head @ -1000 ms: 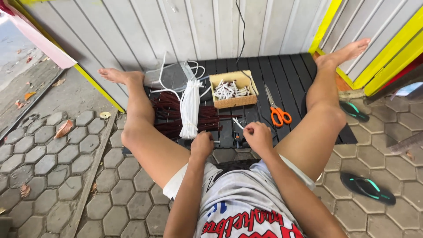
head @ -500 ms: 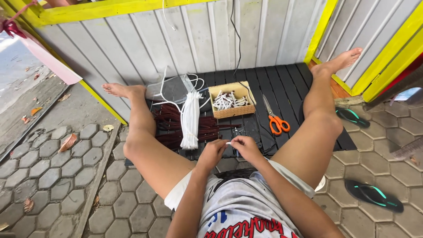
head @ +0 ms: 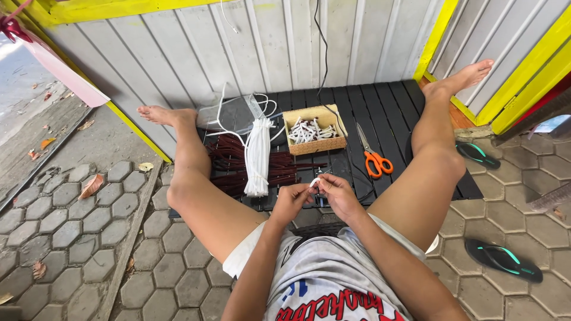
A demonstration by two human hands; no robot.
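Note:
I sit on paving with my legs spread around a black slatted board [head: 386, 113]. My left hand [head: 291, 201] and my right hand [head: 334, 193] meet in front of me, both pinching one short white cord piece [head: 314, 181]. A bundle of long white cords [head: 257, 156] lies across a pile of dark red sticks [head: 229, 169] just beyond my left hand. A small cardboard box [head: 313, 135] holds several short white pieces. Orange-handled scissors [head: 375, 157] lie to the right of the box.
A clear plastic bag [head: 229, 113] lies behind the cord bundle by the grey corrugated wall [head: 178, 53]. A black cable [head: 324, 65] hangs down the wall onto the board. Dark sandals [head: 502, 258] with teal lines rest on the hexagonal paving at right.
My hands have come together in front of me, the right one moving left from near the scissors; both now pinch the short white piece. The view tilted slightly upward.

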